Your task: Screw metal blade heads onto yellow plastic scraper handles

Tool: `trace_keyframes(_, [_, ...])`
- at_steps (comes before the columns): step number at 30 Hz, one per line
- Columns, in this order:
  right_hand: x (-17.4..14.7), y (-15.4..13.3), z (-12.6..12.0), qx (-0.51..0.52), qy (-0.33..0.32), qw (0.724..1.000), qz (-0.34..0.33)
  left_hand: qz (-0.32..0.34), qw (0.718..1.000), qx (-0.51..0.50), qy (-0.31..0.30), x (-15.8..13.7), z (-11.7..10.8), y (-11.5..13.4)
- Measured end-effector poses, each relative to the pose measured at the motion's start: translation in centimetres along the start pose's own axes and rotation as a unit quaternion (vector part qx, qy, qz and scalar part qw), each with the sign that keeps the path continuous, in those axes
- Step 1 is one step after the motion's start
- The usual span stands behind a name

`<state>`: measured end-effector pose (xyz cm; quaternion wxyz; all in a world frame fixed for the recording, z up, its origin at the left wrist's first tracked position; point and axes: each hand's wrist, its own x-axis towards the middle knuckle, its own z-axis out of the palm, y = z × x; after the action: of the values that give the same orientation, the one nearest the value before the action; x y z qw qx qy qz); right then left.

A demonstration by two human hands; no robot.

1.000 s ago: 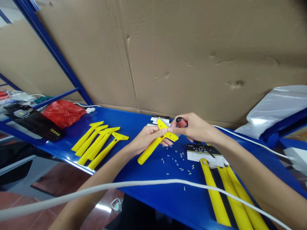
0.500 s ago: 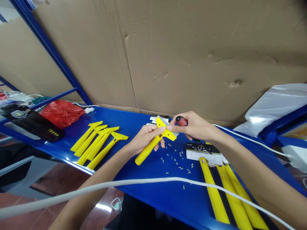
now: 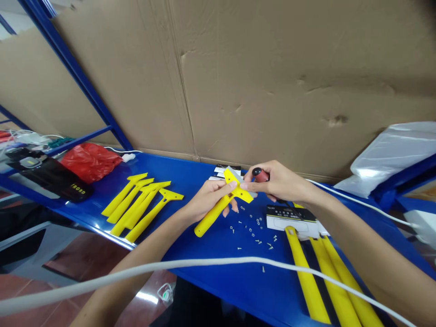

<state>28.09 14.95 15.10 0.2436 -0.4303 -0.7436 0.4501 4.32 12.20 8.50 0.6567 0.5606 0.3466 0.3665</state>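
Observation:
My left hand (image 3: pixel 208 197) is closed around a yellow scraper (image 3: pixel 214 215) where the handle meets the wide head, its thumb on the head. The scraper is tilted, head up and to the right, above the table. A flat grey blade (image 3: pixel 234 173) lies along the far edge of the head. My right hand (image 3: pixel 281 181) is closed on a screwdriver (image 3: pixel 262 175) with a red and black handle, its dark shaft pointing down to the right. The right thumb also presses against the scraper head, beside the left thumb. Small screws (image 3: pixel 259 242) and nuts (image 3: pixel 252 230) lie scattered below.
Several yellow scraper bodies (image 3: pixel 145 220) lie at the left of the blue table (image 3: pixel 204 259). Carded scrapers (image 3: pixel 308 277) lie at the right. Behind my hands are printed cards (image 3: pixel 226 169). A white cable (image 3: pixel 204 262) crosses in front. A black bottle (image 3: pixel 51 177) and red bag (image 3: pixel 90 161) stand left.
The view has shifted slightly, so everything sits a little lower and to the right. Both hands keep their grips on the scraper and the screwdriver, with hardly any movement.

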Motion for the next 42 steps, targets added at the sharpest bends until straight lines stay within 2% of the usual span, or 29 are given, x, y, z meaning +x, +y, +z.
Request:
trace_keyframes(5, [0.1,0.2,-0.3,-0.011,-0.019,1.0,-0.008,0.011,1.0,-0.01,-0.009,0.1,-0.2,-0.5])
trace_keyframes(13, [0.0,0.3,-0.3,-0.017,-0.007,1.0,-0.019,0.011,0.999,-0.048,-0.023,0.2,0.4,0.1])
trace_keyframes(22, [0.2,0.3,-0.2,0.006,0.033,0.999,-0.015,0.022,1.0,0.009,-0.006,-0.4,0.2,0.9])
trace_keyframes(42, [-0.2,0.3,-0.9,-0.032,0.018,0.998,-0.05,0.044,0.999,0.0,0.004,-0.2,0.3,-0.3])
